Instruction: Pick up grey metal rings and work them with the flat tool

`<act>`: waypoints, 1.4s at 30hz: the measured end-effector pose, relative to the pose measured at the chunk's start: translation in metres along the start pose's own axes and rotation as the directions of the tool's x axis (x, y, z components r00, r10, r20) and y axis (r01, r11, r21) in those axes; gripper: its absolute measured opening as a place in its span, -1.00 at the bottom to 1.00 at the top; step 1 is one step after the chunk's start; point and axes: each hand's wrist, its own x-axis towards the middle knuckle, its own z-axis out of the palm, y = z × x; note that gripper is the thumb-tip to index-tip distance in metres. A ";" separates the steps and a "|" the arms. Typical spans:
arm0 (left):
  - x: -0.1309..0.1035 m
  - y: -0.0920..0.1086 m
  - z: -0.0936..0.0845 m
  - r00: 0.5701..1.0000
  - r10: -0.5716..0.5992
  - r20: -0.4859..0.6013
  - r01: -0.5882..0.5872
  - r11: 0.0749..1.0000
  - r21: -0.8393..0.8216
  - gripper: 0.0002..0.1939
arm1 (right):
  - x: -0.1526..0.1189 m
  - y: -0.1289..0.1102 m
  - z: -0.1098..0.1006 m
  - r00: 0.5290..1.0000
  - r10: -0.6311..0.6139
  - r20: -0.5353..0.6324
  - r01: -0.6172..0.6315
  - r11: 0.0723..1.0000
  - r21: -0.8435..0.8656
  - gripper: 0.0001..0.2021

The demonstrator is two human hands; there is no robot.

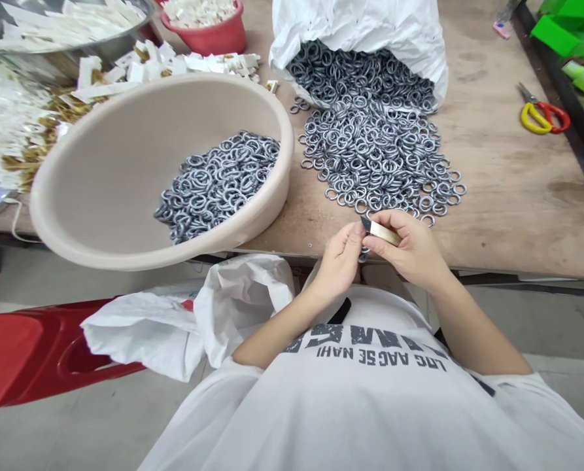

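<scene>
My right hand [412,252] is closed around the pale handle of a small knife [384,233], its dark pointed blade turned left. Close against the blade tip, the fingers of my left hand [339,258] are pinched together on a grey ring [363,254], which is mostly hidden. Both hands meet at the table's front edge. Just beyond them, a heap of grey rings [375,150] spills from a white sack [355,26]. More grey rings [218,183] lie in a large beige basin [284,157] to the left.
Red and yellow scissors [544,118] lie on the wooden table [502,216] at right, near a dark rail and green bins [561,33]. White and brown pieces, a metal bowl [66,55] and a red tub [213,36] fill the back left. A red stool [21,347] stands below.
</scene>
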 end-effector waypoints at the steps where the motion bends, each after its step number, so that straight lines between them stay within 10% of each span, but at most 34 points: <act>1: -0.001 0.000 -0.001 1.000 0.012 0.018 -0.012 1.000 0.026 -0.55 | 0.000 0.001 -0.001 0.999 0.035 0.028 -0.037 0.998 0.054 -0.82; 7: -0.001 -0.002 -0.001 0.998 0.004 0.068 -0.009 0.998 0.063 -0.53 | 0.001 -0.002 -0.004 0.992 0.118 0.042 -0.123 0.980 0.155 -0.90; 12: 0.003 0.000 0.004 0.994 -0.103 0.018 0.105 0.969 -0.224 -0.52 | -0.003 -0.005 -0.001 0.996 0.036 -0.086 -0.025 0.992 0.120 -0.81; 20: 0.005 0.016 0.006 0.942 -0.329 0.060 0.309 0.789 -0.531 -0.51 | -0.018 -0.001 0.007 0.979 -0.200 -0.031 0.175 0.914 -0.365 -0.64; 30: 0.004 0.014 0.009 0.921 -0.386 0.060 0.356 0.769 -0.531 -0.49 | -0.016 -0.002 0.007 0.957 -0.291 -0.004 0.252 0.835 -0.489 -0.59; 37: 0.000 0.013 0.008 0.923 -0.363 0.128 0.377 0.783 -0.495 -0.49 | -0.013 0.003 0.004 0.989 -0.145 0.017 0.142 0.927 -0.347 -0.56; 42: -0.005 0.012 0.005 0.937 -0.278 0.212 0.343 0.849 -0.401 -0.45 | 0.000 0.029 -0.006 0.951 0.104 -0.290 -0.139 0.985 -0.103 -0.53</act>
